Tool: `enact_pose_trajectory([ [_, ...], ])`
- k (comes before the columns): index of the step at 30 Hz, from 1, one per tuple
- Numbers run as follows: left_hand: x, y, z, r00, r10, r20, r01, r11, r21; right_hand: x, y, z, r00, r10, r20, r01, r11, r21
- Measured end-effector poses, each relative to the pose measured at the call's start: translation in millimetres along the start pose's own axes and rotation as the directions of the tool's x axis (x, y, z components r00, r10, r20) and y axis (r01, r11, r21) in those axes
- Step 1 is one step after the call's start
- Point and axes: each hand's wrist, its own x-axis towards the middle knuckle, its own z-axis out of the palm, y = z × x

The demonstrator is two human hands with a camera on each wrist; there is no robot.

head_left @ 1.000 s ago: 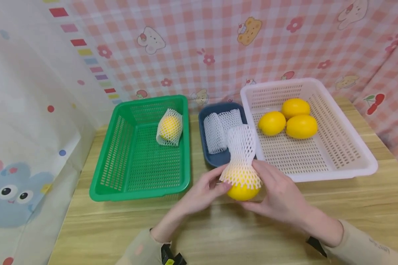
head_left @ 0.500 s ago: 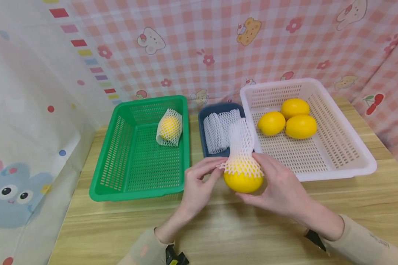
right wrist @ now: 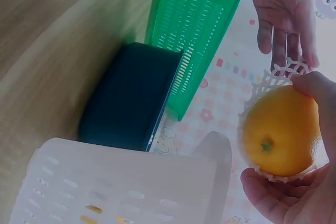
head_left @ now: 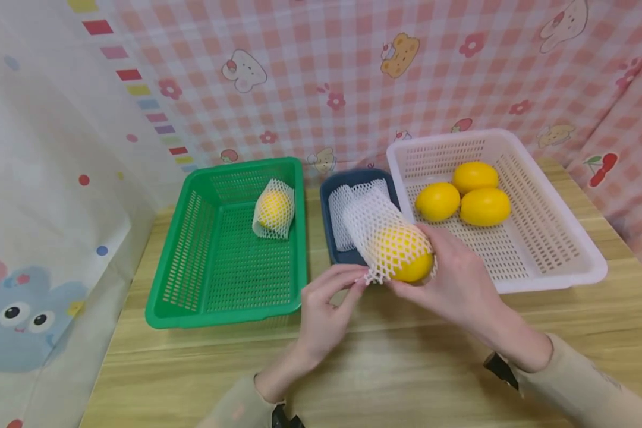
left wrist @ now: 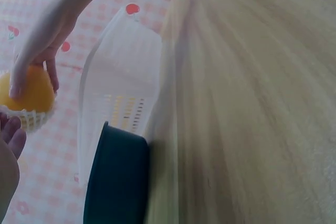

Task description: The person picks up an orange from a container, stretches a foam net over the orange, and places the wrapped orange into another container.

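My right hand [head_left: 462, 291] grips a yellow lemon [head_left: 414, 268] that is partly inside a white foam net sleeve [head_left: 368, 220]. Between thumb and fingers, my left hand [head_left: 323, 315] pinches the sleeve's near edge and draws it outward. The sleeve's long end tilts up and left over a dark blue tray [head_left: 329, 244]. In the right wrist view the lemon's stem end [right wrist: 266, 145] is bare, with my right thumb on the fruit and fingers under it. Netting also wraps the lemon's lower side [left wrist: 34, 119] in the left wrist view.
More foam net sleeves [head_left: 341, 229] lie in the blue tray. To the left, a green basket [head_left: 227, 312] holds one netted lemon [head_left: 274, 209]. On the right, a white basket [head_left: 556, 276] holds three bare lemons [head_left: 485, 207]. A checked cloth [head_left: 299, 89] hangs behind.
The lemon and sleeve have risen and shifted right, and the sleeve has tilted left. More netting covers the lemon. My left hand has pulled the sleeve's edge down toward the near side.
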Motion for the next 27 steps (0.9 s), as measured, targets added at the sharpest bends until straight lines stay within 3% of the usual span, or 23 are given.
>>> enact_pose_trajectory([
  [2, -1.0, 0.5, 1.5, 1.0, -0.009, 0.017, 0.009, 1.0, -0.016, 1.6, 0, 0, 1.0, 0.008, 0.005, -0.008, 1.0, -0.006],
  [3, -1.0, 1.4, 2.0, 0.999, -0.041, 0.024, 0.042, 0.998, -0.045, 2.1, 0, -1, 1.0, 0.011, 0.008, -0.011, 1.0, -0.01],
  [5, 2.0, 5.6, 3.2, 0.986, -0.166, 0.035, 0.169, 0.976, -0.14, 3.1, -1, -1, 1.0, 0.013, 0.011, -0.013, 1.0, -0.01],
  [6, 5.3, 8.0, 4.0, 0.966, -0.254, 0.039, 0.257, 0.947, -0.193, 3.5, -2, -2, 1.0, 0.012, 0.012, -0.012, 1.0, -0.007],
  [7, 9.6, 10.2, 4.7, 0.936, -0.349, 0.049, 0.35, 0.904, -0.244, 3.9, -3, -2, 1.0, 0.009, 0.012, -0.009, 1.0, -0.004],
  [9, 18.5, 13.3, 4.6, 0.849, -0.52, 0.091, 0.518, 0.789, -0.331, 5.2, -6, -1, 1.0, -0.004, 0.009, 0.004, 1.0, -0.001],
  [10, 22.9, 14.0, 4.7, 0.81, -0.574, 0.121, 0.576, 0.738, -0.353, 5.8, -7, -1, 1.0, -0.012, 0.006, 0.012, 1.0, -0.001],
  [11, 26.8, 13.9, 4.9, 0.777, -0.61, 0.152, 0.618, 0.698, -0.362, 6.5, -9, 0, 1.0, -0.021, 0.006, 0.021, 1.0, -0.004],
  [13, 32.5, 12.1, 5.2, 0.74, -0.635, 0.223, 0.668, 0.653, -0.356, 7.8, -11, 2, 0.999, -0.036, 0.006, 0.036, 0.999, -0.013],
  [16, 37.9, 10.5, 7.0, 0.713, -0.638, 0.292, 0.7, 0.618, -0.358, 9.2, -12, 4, 0.999, -0.054, 0.005, 0.054, 0.998, -0.037],
  [22, 41.2, 5.3, 6.1, 0.628, -0.726, 0.279, 0.768, 0.52, -0.373, 4.5, -10, 7, 0.987, -0.162, -0.005, 0.161, 0.982, -0.095],
  [24, 40.6, 4.4, 5.3, 0.619, -0.733, 0.284, 0.774, 0.507, -0.378, 2.8, -8, 8, 0.977, -0.211, -0.017, 0.208, 0.972, -0.11],
  [27, 39.8, 3.6, 5.5, 0.623, -0.717, 0.313, 0.772, 0.499, -0.394, 2.6, -7, 9, 0.967, -0.253, -0.037, 0.248, 0.963, -0.103],
])
